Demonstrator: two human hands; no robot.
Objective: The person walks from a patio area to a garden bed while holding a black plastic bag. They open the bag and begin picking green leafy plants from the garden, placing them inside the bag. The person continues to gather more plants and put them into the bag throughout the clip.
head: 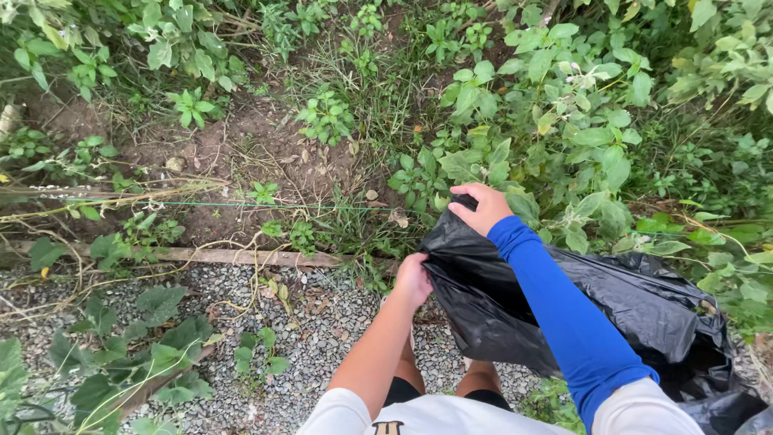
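Both hands grip the black bag's mouth: the left hand [412, 279] clamped on the near edge, the right hand [481, 208] on the far edge. The bag [644, 310] sprawls limp over the weeds [564, 121] beside the gravel [322, 338], apparently holding little; the weeds stand uncut.

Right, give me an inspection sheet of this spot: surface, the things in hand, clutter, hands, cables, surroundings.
Surface: grey gravel near the feet, bare brown soil beyond.
Things in hand: a black plastic bag, crumpled, held at its top edge.
Clutter: a weathered wooden plank along the gravel's edge; dry leaves and stems.
Hands: left hand grips the bag's edge; right hand, on a blue-sleeved arm, grips the edge higher up.
Cables: a thin green string stretched across the soil; nothing else seen.
Surroundings: green weeds and grass all round.
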